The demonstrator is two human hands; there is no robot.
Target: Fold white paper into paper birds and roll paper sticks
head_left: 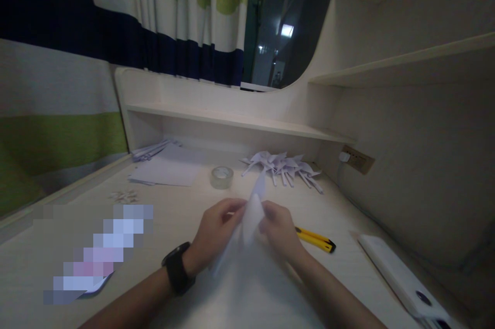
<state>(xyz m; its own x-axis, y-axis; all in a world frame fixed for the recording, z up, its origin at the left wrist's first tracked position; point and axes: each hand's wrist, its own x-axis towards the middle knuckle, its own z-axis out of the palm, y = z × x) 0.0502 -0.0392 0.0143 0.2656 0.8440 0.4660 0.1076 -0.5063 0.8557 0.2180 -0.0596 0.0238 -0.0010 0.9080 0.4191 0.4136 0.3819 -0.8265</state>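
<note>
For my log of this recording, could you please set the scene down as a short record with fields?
Setting: pale desk with a shelf, striped curtain behind
Left hand: pinches the folded white paper; black watch on the wrist
Right hand: pinches the same paper
Behind hands: tape roll, pile of folded paper shapes, paper sheets
Right of hands: yellow utility knife

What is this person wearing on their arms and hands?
Both forearms are bare, with no sleeves in view. The left hand has a black wristwatch with a broad band on its wrist. The right hand wears nothing: no gloves or rings show.
</note>
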